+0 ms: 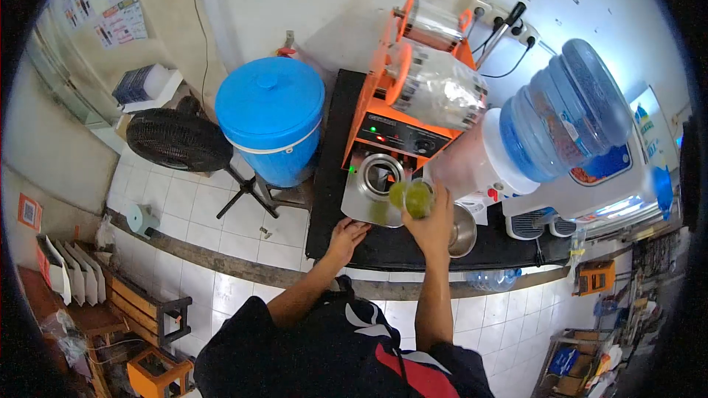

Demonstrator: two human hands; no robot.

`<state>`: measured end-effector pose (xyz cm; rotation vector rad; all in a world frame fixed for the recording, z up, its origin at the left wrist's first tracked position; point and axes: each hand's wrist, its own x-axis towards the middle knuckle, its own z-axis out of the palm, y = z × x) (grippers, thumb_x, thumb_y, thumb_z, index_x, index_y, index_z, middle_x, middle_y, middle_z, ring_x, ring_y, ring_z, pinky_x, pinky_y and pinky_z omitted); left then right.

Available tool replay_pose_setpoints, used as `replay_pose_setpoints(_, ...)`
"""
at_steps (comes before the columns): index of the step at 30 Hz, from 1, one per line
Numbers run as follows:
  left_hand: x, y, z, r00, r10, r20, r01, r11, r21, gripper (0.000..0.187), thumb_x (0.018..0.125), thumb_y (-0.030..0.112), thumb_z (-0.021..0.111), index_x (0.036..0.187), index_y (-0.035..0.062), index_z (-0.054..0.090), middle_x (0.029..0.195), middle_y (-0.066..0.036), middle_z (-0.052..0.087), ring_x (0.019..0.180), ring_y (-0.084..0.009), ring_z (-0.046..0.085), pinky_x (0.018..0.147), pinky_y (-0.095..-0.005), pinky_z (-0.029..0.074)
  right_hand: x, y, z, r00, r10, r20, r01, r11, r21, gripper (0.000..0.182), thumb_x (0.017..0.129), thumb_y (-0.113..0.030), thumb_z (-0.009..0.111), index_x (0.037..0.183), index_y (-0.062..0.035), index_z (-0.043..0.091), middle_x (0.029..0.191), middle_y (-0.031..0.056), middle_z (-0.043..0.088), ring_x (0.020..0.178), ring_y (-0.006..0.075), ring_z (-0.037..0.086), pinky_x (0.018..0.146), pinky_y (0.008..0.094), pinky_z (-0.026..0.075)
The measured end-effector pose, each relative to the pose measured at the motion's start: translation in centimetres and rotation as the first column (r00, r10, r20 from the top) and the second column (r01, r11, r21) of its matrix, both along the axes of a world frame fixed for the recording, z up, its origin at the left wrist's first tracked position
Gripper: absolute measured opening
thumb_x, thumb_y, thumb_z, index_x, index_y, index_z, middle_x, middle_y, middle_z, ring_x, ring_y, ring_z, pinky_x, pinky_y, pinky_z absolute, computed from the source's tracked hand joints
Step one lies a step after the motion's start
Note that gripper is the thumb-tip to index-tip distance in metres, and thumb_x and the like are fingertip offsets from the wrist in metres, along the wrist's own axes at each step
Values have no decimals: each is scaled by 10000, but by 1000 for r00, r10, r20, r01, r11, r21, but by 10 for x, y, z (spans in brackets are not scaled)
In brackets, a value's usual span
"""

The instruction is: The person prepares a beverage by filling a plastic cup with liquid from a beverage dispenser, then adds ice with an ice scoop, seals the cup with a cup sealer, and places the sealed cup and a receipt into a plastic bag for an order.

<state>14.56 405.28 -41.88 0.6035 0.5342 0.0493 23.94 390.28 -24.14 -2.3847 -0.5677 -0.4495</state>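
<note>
My right hand (pixel 432 225) is closed round a clear plastic cup of green drink (pixel 413 199). The cup is tilted in front of the round metal ring (pixel 383 174) of an orange cup sealing machine (pixel 398 124). Clear film rolls (pixel 442 87) sit on top of the machine, and small lights glow on its panel. My left hand (pixel 345 240) has its fingers stretched out at the front edge of the machine's metal plate (pixel 363 210), with nothing in it. Right of my right hand stands a metal bowl (pixel 464 232), partly hidden.
The machine stands on a black table (pixel 328 206). Beside it, on the right, is a water dispenser with a blue bottle (pixel 564 114). A blue lidded cooler (pixel 269 125) and a black fan (pixel 177 140) stand to the left. Plugs fill a wall socket strip (pixel 505 21).
</note>
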Motion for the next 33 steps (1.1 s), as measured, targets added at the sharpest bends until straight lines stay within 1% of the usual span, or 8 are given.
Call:
replay_pose_setpoints(2,-6,1,5,1000,-4,8,6,986,-164,427,864,175,571,1231,11,426,1220,-134,555,1188,-283,526,1077,-430,339,26,26,-19,1000,24,-8,-24,1000,-2,905,594,-261,814,1366,-58,386,1194,250,484,1068,440,507,901,500,430)
replay_pose_setpoints(7,-4,5,24,1000,-11,0,10,948,-318,394,847,239,537,1180,33,499,1285,-155,509,1289,-327,404,1131,-452,222,62,68,-77,997,46,-63,-54,990,-131,938,590,-310,829,1373,-59,379,1183,255,513,1094,436,503,938,507,413)
replay_pose_setpoints(12,6,8,20,999,-35,-38,20,942,-336,467,834,305,563,1186,0,527,1247,-153,535,1227,-320,460,1100,-445,282,67,70,-103,996,61,-60,-73,971,-227,979,615,-398,825,1390,-27,356,1283,254,497,1204,467,435,995,526,373)
replay_pose_setpoints(17,33,22,35,989,-70,-130,13,917,-398,371,791,249,551,1100,44,528,1195,-157,529,1186,-336,465,1072,-452,308,34,34,-82,999,36,4,-35,998,-59,758,773,-341,735,1364,-5,401,1334,266,442,1227,457,399,1028,518,341)
replay_pose_setpoints(22,103,33,34,996,19,-93,-37,981,-191,304,799,279,635,990,55,558,1012,-138,599,1051,-319,563,968,-451,409,-47,-39,-87,967,-183,-179,171,982,-80,661,773,-236,744,1314,3,449,1256,243,490,1173,431,442,1001,505,366)
replay_pose_setpoints(26,154,43,17,998,20,-52,-28,986,-161,237,821,245,613,955,60,547,996,-115,573,1104,-341,550,1029,-464,363,-120,-84,-111,875,-418,-244,395,908,-139,516,730,-161,766,1173,-4,554,1176,213,551,1099,388,506,951,444,421)
replay_pose_setpoints(32,188,65,4,981,-194,28,195,977,-83,241,827,261,610,922,57,524,931,-98,551,1131,-322,545,1007,-451,394,-160,-100,-130,744,-559,-367,548,824,-143,492,744,-182,748,1153,25,569,1155,226,564,1099,395,517,949,442,435)
replay_pose_setpoints(33,183,69,16,958,-278,-74,276,960,-37,313,849,311,620,1053,74,607,1011,-101,626,1154,-287,535,1017,-438,379,-152,-97,-121,757,-535,-375,536,837,-112,483,745,-191,753,1140,24,575,1154,221,567,1091,393,522,942,444,439)
